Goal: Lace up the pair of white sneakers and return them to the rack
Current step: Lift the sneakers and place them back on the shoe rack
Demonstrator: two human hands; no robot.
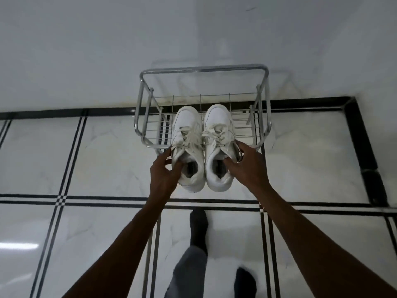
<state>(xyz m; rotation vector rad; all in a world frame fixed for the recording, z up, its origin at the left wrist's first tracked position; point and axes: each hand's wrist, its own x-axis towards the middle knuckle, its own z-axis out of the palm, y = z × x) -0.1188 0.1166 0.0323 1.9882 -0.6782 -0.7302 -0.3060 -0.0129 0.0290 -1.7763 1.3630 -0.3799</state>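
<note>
White tiled floor (103, 151) with black lines meets a white wall (86, 50); a metal rack (204, 70) stands at centre. The left hand (163, 175) has its grip closed on the left sneaker (187, 134), the right hand (247, 166) on the right sneaker (217, 125).

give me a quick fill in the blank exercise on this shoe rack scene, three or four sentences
1. Each hand holds one white ____.
2. The left hand grips the left sneaker and the right hand grips the right sneaker, with the toes pointing toward the ____.
3. The rack is made of ____ and stands against the wall.
4. Both sneakers have their ____ threaded in.

Missing words: sneaker; rack; metal; laces
</note>
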